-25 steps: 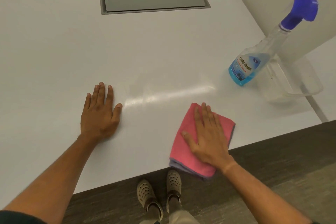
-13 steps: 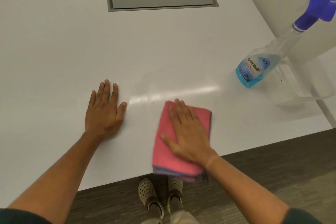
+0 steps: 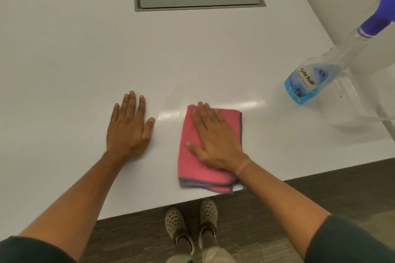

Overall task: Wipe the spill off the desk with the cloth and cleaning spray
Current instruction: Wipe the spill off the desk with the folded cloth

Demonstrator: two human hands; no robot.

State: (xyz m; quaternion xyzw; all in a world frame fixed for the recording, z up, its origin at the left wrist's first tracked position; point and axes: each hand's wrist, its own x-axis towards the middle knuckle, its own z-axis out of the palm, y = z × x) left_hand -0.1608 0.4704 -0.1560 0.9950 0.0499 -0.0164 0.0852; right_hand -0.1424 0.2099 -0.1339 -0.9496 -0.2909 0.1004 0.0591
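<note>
Two hands lie flat on the white table (image 3: 64, 53), and only the head view shows them. The right hand (image 3: 215, 141) presses the folded pink cloth (image 3: 192, 168), fingers (image 3: 203, 113) stretched out and slightly spread over it, palm down, gripping nothing. The left hand (image 3: 128, 132) rests bare on the table just beside the cloth, fingers together and thumb out, holding nothing, seemingly as a brace.

The cloth sits near the front edge, its near corner almost at the lip above the person's shoes (image 3: 192, 222). A faint wet sheen (image 3: 171, 102) shows just beyond the fingertips, between the two hands; I take that for the spill or spray film, though it is too pale to trace its limits.

The spray (image 3: 307, 83) stands well apart to the right, next to a clear tub (image 3: 367, 111).

From here, the risks look modest. A pull toward the body could drag the cloth off the edge, since a flat palm holds it only by pressure. A stroke that stops short would leave the sheen ahead untouched, and a wide sweep right could push liquid toward the bottle. The folded layers may also slide apart under the palm and smear, not lift.
</note>
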